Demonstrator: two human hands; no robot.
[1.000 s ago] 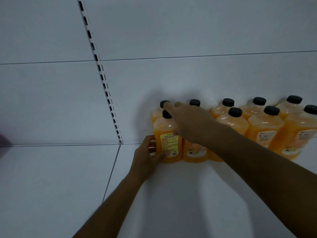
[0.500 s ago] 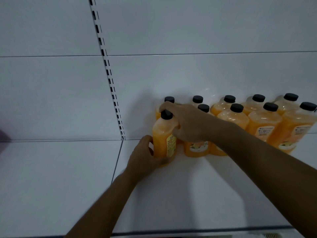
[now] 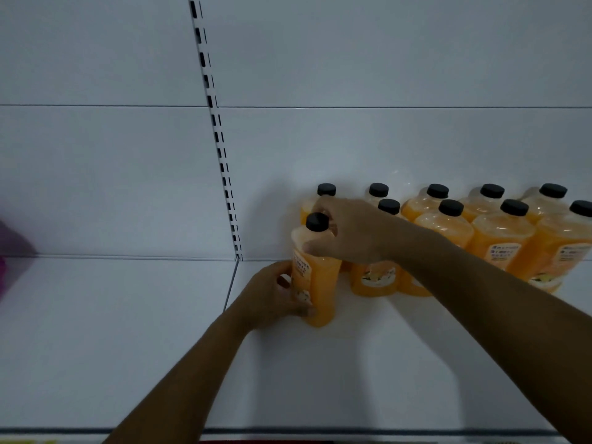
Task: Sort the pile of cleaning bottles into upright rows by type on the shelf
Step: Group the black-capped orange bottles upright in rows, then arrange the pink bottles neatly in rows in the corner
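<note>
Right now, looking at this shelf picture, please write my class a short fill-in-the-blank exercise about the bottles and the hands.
1. Every bottle on the shelf has a cap coloured ____.
2. The liquid in the bottles is ____.
3. The left hand grips the front left bottle low on its body, while the right hand holds it just below its ____.
4. The bottles stand in ____ rows.

Missing words: black; orange; cap; two

I see bare white shelf (image 3: 112, 331) left and in front; two rows of orange bottles (image 3: 499, 241) crowd the back wall (image 3: 384, 139) rightward, blocking reach there.
</note>
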